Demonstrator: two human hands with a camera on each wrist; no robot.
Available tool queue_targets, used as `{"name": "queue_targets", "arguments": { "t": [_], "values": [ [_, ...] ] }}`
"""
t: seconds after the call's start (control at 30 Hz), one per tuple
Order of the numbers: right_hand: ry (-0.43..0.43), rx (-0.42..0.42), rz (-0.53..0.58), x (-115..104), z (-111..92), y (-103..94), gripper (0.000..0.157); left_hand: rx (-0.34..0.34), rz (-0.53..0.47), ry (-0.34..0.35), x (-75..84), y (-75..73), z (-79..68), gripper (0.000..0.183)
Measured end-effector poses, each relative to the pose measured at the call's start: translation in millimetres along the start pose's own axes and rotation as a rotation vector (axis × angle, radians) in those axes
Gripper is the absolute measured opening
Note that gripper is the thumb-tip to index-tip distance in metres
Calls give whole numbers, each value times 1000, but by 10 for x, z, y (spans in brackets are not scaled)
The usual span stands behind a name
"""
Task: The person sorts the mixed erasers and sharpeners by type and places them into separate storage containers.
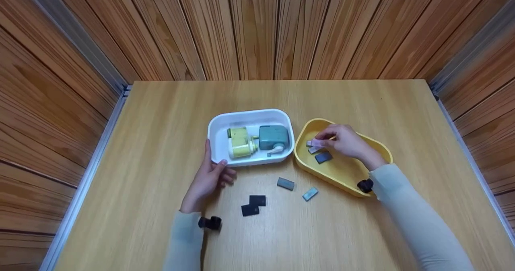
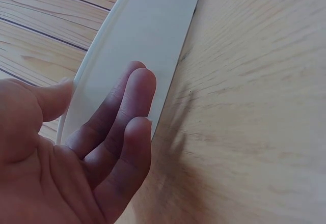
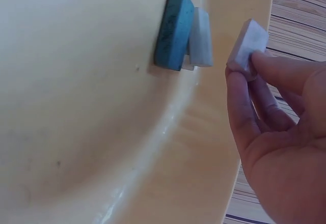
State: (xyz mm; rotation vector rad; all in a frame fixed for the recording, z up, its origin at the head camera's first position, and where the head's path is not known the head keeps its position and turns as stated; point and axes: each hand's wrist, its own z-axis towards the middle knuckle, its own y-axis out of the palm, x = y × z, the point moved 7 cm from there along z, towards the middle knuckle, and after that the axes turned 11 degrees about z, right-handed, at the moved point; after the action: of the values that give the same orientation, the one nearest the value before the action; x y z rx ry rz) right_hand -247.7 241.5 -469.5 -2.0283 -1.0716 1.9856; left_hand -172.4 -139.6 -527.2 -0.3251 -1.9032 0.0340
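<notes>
My left hand (image 1: 207, 180) holds the front left corner of a white tray (image 1: 219, 120). Its thumb is at the rim, and in the left wrist view several fingers bend by the outer wall. Inside the tray lie a yellow-green device (image 1: 240, 142) and a dark green one (image 1: 273, 137) with a white crank. Over the yellow tray (image 1: 342, 178), my right hand (image 1: 344, 141) pinches a pale lilac block (image 3: 248, 48) between thumb and fingertips. Below it in that tray are a dark blue-green block (image 3: 174, 30) and a light grey block (image 3: 200, 38), side by side.
On the table in front of the trays lie a grey-blue block (image 1: 285, 183) and a lighter blue-green block (image 1: 310, 194). Two flat black pieces (image 1: 257, 200) overlap to their left. The trays stand side by side; wood-panelled walls (image 1: 257, 29) enclose the table (image 1: 169, 110).
</notes>
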Motion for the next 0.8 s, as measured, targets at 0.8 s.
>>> {"name": "queue_targets", "arguments": {
  "t": [0.8],
  "values": [
    [61,-32,66,182,-20,27,22,-17,-7,21,-4,0,2,79]
  ]
}}
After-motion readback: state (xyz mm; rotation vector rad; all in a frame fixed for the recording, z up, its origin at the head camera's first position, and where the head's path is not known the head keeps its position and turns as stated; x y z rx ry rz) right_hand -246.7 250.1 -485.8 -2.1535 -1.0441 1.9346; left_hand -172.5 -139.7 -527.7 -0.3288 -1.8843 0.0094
